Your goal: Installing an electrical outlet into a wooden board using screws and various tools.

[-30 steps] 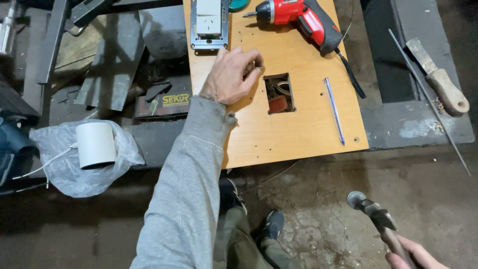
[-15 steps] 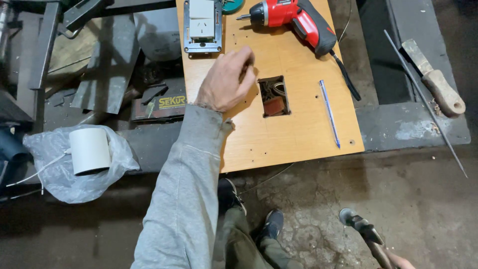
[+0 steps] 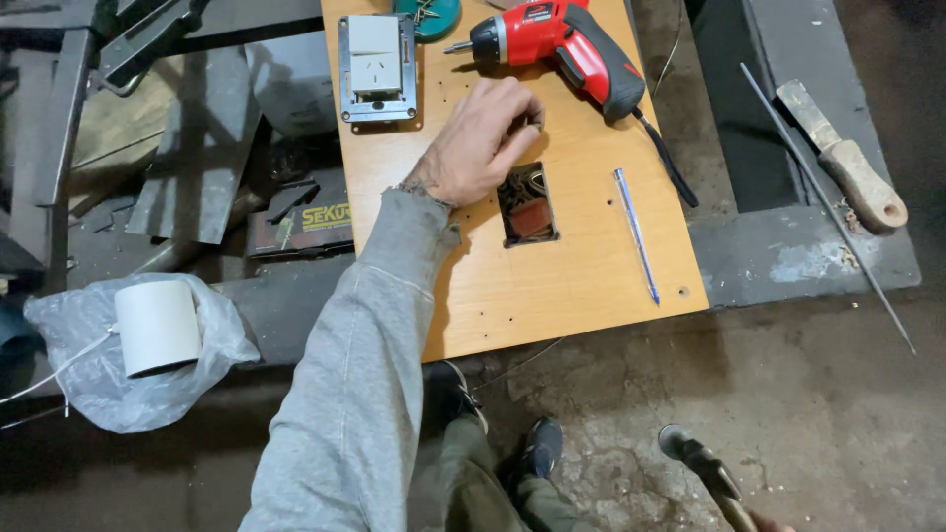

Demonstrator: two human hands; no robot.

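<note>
Dusty concrete floor point(image 3: 847, 414) and dark steel scrap surround a workbench where we lean over an orange-brown wooden board point(image 3: 581, 286), smooth-faced, flat and rectangular, with a rectangular cutout point(image 3: 527, 205) sawn through it and small drilled holes scattered across its face. Our left hand point(image 3: 480, 143) rests on the board just beside the cutout's upper edge, fingers curled loosely together with the tips bent toward the opening; whether it pinches anything small we cannot tell. Our right hand is barely in view at the bottom edge, wrapped around the handle of a hammer point(image 3: 702, 465) with a dark metal head, hanging low over the floor and well apart from the board.

We judge the board stiff and fairly light, its laminate face slick, so it would want pressing flat from above or gripping by an edge; the cutout's rim looks thin and could chip. The hammer seems head-heavy and is best held far down the handle.

Near the board's far end lie a red and black cordless screwdriver point(image 3: 562, 44), a white socket in a metal frame point(image 3: 376, 67), and a blue pen point(image 3: 637, 234) right of the cutout. A wooden-handled file point(image 3: 843, 158) sits on the steel, and a white roll point(image 3: 158, 327) rests on a plastic bag at left.
</note>
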